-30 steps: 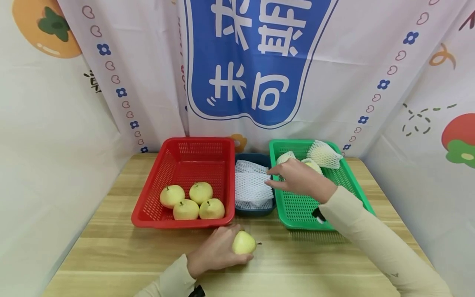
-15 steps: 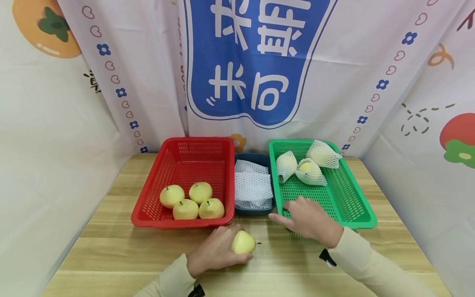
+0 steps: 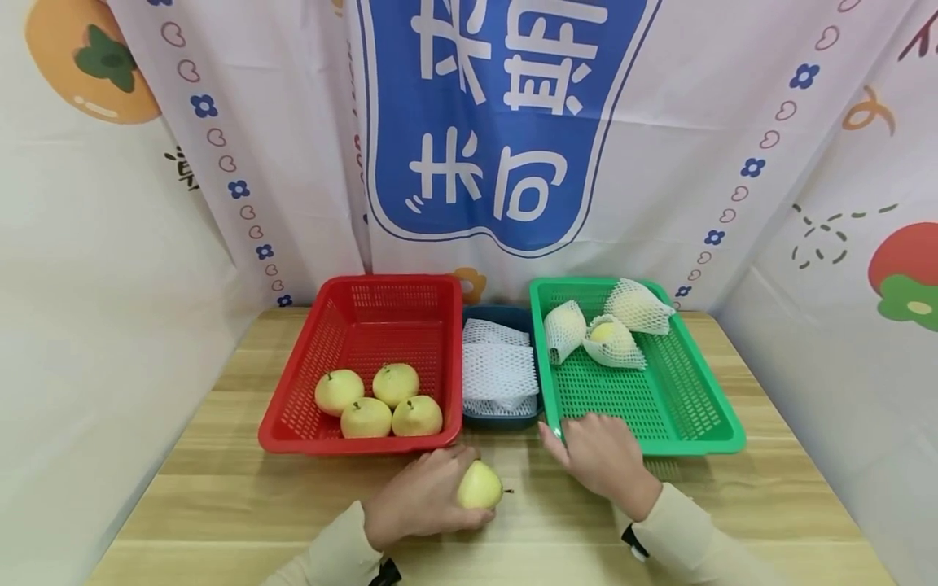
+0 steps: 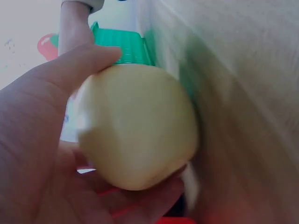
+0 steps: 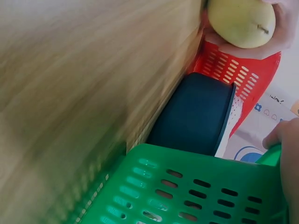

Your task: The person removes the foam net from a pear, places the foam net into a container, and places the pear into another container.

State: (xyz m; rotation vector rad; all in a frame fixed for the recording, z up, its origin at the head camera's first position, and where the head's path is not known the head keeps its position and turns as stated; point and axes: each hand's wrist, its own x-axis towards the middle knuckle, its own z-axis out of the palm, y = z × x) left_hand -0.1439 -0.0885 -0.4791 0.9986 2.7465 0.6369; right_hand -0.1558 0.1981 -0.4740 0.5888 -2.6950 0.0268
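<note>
My left hand (image 3: 425, 498) curls round a pale yellow pear (image 3: 479, 486) low over the table in front of the red basket. The pear's stem points right in the head view; the left wrist view shows its rounded base, with thumb above and fingers below. My right hand (image 3: 602, 456) holds the near left corner of the green basket (image 3: 721, 443), fingers over the rim and thumb on its left side. In that basket lie three pears in white foam nets, one a netted pear (image 3: 614, 340) with yellow skin showing through the opening.
The red basket (image 3: 289, 443) at left holds several bare pears (image 3: 366, 417). Between the baskets stands a dark blue bin (image 3: 506, 422) with stacked white foam nets (image 3: 500, 370). A printed cloth (image 3: 293, 122) hangs behind the wooden table (image 3: 220, 505).
My right hand has come from over the foam nets back toward me to the green basket's near corner, uncovering the netted pears. My left hand stays in place with the pear.
</note>
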